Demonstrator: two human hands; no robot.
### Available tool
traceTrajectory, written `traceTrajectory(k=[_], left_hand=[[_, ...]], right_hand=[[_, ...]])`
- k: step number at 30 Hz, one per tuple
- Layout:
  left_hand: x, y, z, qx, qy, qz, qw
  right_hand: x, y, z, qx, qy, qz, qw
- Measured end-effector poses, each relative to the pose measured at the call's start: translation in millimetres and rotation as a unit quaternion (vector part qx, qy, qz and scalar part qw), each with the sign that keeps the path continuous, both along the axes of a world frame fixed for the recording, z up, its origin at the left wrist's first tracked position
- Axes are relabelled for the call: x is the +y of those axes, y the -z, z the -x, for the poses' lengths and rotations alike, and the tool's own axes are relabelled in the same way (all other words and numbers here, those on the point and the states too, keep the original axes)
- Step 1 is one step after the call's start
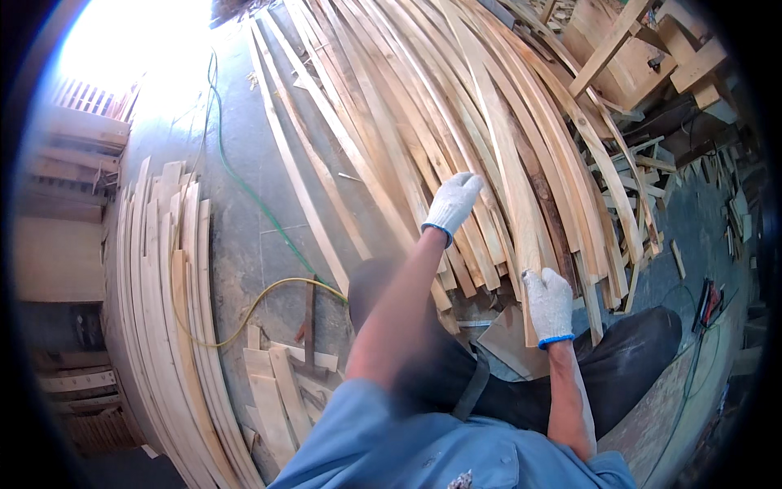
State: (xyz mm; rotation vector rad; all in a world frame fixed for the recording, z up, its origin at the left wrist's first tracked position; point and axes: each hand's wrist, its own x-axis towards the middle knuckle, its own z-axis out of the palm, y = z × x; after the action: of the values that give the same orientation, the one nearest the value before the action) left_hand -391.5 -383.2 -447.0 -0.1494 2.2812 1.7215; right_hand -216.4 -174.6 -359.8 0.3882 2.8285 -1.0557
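My right hand (pixel 547 303), in a white knit glove with a blue cuff, is closed on the near end of a long pale wooden board (pixel 513 179). That board lies over the others and runs away from me toward the top. My left hand (pixel 453 204), gloved the same way, is further out and to the left, over the spread of long wooden strips (pixel 383 122). Its fingers are curled down; what they hold, if anything, is hidden. Some strips keep dark bark along an edge.
A stack of pale boards (pixel 155 310) lies at the left. Short offcuts and a hammer-like tool (pixel 309 326) lie left of my legs. A green and yellow hose (pixel 244 183) crosses the floor. Wooden frames (pixel 643 57) and scraps crowd the far right; red-handled pliers (pixel 710 306) lie nearer.
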Motion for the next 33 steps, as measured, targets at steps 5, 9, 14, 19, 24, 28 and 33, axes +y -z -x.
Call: traceTrajectory(k=[5,9,14,19,24,28,33], left_hand=[[14.8,-14.1,4.5,-0.134,-0.099,-0.410,0.897],[10.8,-33.0,12.7,-0.042,-0.152,-0.489,0.858],[-39.8,1.4,30.2,-0.030,-0.255,-0.498,0.828],[-29.1,-60.9,20.0,0.141,-0.285,-0.386,0.866],[-65.2,-79.6,19.8,0.296,-0.289,-0.200,0.888],[-79.2,-103.9,19.2,0.342,-0.271,-0.023,0.900],[-87.3,-124.1,10.7,0.445,-0.170,0.098,0.874]], right_hand=[[-7.1,-2.4,-5.2,-0.043,0.014,0.026,0.999],[-17.3,34.0,-17.6,-0.014,-0.033,0.048,0.998],[-30.1,50.6,-22.8,0.015,-0.171,0.001,0.985],[-25.9,29.5,8.0,0.028,-0.152,-0.003,0.988],[-8.6,15.5,24.9,0.111,-0.032,0.081,0.990],[0.3,-58.4,40.9,0.220,-0.053,0.062,0.972],[35.8,-112.7,52.1,0.399,-0.064,0.000,0.915]])
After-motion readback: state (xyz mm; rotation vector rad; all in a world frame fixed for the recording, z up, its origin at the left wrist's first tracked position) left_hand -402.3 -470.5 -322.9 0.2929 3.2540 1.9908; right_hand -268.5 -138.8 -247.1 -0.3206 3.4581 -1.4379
